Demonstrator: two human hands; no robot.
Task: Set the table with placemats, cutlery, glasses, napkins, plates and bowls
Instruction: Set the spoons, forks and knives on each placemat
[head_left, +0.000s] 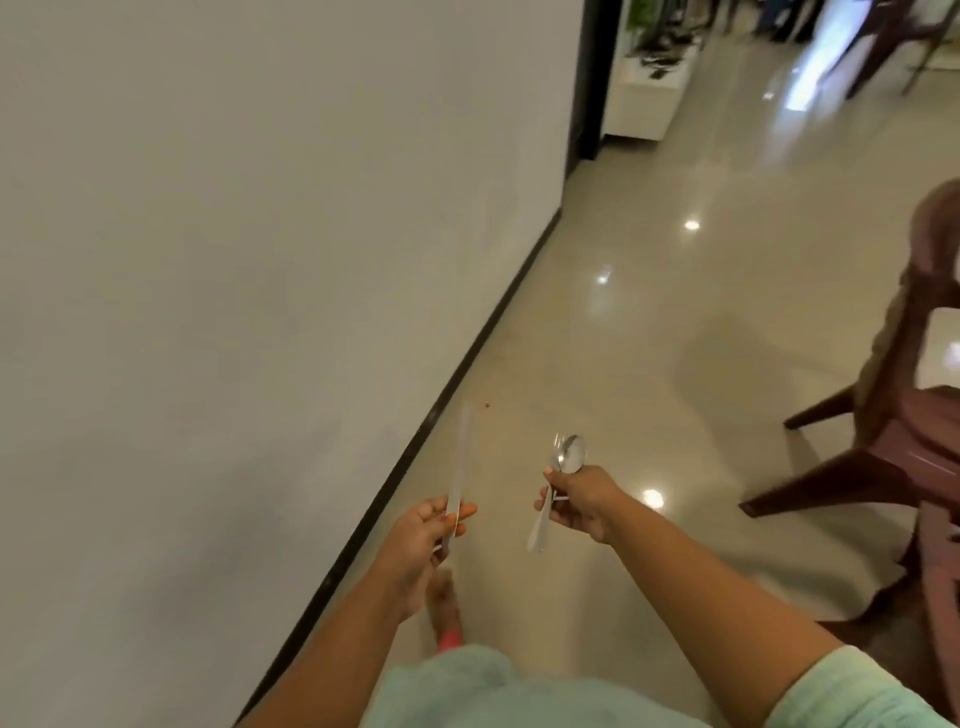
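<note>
left hand (423, 535) – pinches knife (460, 467) upright | right hand (579, 501) – grips spoon (569, 454)

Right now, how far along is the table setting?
Nothing set is in view; no table shows. In hand: the left hand pinches a knife, and the right hand grips a spoon with what looks like a fork, blurred. The person is on the floor beside a chair. Laying this cutlery is left.
</note>
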